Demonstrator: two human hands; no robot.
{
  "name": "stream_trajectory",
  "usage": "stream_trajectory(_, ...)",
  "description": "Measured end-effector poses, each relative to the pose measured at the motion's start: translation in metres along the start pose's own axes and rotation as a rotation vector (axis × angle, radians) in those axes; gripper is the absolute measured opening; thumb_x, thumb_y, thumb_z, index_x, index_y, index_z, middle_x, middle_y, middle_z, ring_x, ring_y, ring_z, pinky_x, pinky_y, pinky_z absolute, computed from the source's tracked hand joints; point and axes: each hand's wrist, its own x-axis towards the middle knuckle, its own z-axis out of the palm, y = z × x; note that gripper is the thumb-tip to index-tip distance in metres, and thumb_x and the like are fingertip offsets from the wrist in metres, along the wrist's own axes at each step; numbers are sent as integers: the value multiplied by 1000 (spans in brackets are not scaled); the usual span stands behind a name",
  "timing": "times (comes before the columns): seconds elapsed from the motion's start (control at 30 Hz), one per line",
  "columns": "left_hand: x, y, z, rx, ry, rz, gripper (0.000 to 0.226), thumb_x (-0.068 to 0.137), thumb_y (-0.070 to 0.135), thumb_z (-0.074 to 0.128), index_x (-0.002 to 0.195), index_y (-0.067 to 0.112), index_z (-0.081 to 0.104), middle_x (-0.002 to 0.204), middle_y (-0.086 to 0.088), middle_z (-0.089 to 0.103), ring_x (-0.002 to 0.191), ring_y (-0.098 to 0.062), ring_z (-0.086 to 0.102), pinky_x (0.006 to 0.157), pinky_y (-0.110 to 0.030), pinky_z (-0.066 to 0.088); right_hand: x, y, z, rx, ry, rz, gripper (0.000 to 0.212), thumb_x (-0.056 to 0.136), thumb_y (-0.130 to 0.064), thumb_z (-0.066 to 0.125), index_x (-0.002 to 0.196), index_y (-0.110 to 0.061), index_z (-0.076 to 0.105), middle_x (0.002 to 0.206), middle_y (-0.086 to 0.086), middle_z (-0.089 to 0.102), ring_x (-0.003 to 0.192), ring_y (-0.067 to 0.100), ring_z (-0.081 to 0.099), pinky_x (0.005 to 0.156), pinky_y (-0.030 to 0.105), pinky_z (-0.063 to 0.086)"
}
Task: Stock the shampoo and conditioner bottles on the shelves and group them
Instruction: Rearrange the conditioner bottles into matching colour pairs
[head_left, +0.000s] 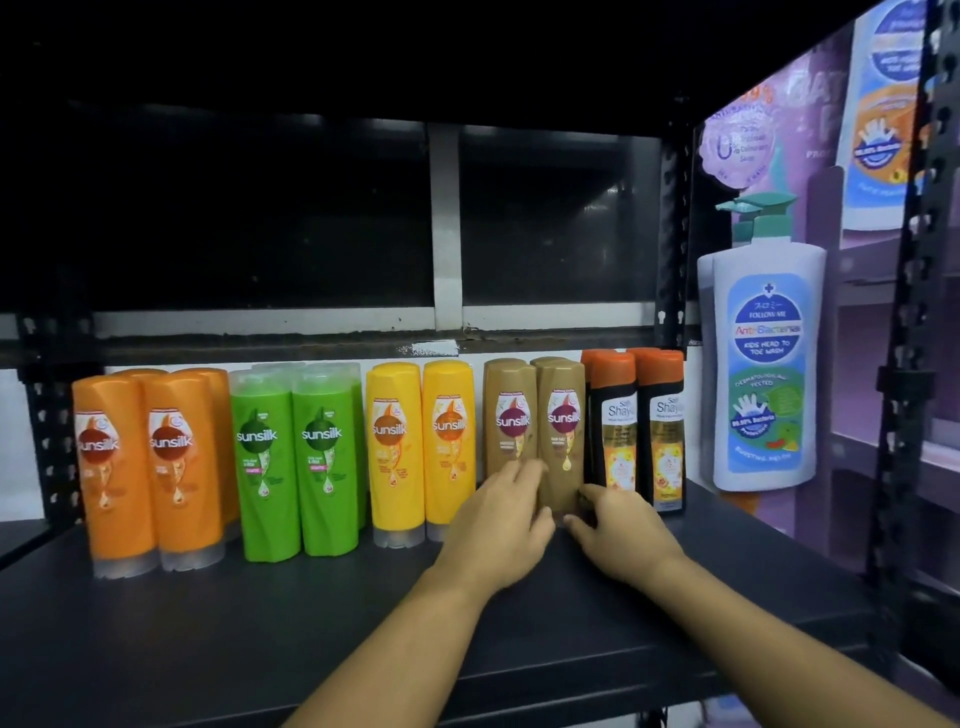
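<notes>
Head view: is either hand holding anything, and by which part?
The right brown Sunsilk bottle, by its base: the right hand curls round its lower right, the left hand presses its lower left.

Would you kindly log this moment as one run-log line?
phase: grouping | left hand: touches left brown bottle | right hand: pinches right brown bottle base | shelf: colour-grouped, upright
</notes>
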Motion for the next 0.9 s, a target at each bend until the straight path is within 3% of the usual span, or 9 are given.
stream_trajectory(0.1,-2,1,9,-83,-224,77,40,100,39,55,138,27,52,135,9,51,123,-12,51,100,-32,46,-17,9,-22,45,-238,-9,38,97,-42,60,131,-23,61,113,-7,66,100,10,59,87,25,49)
stream_trajectory(0.2,-1,7,15,-138,-359,107,46,102,43,54,145,27,51,145,11,49,130,-9,49,109,-33,43,-37,20,-39,-5,-369,21,45,100,-48,52,139,-26,57,124,-6,64,114,14,59,95,28,47)
stream_trajectory(0.33,1,15,23,-150,-474,93,56,103,53,49,153,27,45,158,10,42,142,-11,41,117,-35,36,-56,30,-54,-83,-398,58,48,105,-48,42,145,-23,50,148,3,53,134,21,50,110,35,40)
stream_trajectory(0.43,1,18,29,-79,-573,54,64,103,60,42,158,27,37,166,9,32,151,-13,30,124,-36,26,-64,37,-57,-122,-423,67,58,106,-49,37,156,-20,36,165,1,30,152,19,25,122,34,21)
stream_trajectory(0.6,2,23,29,4,-703,23,68,104,63,32,163,29,24,171,8,14,158,-14,12,129,-37,10,-68,45,-49,-127,-423,64,62,107,-51,30,161,-21,24,169,-4,17,156,14,10,126,42,4)
stream_trajectory(0.8,6,28,23,46,-805,7,67,104,64,29,163,34,18,172,10,8,158,-12,5,128,-36,5,-68,48,-50,-65,-413,71,64,105,-53,35,161,-24,25,168,-3,22,155,17,17,127,43,11)
stream_trajectory(0.9,17,34,22,1,-683,-77,64,100,63,47,156,32,42,162,6,40,147,-17,38,119,-35,32,-62,53,-54,147,-322,136,69,97,-52,56,157,-31,30,159,-3,40,144,20,39,118,39,34)
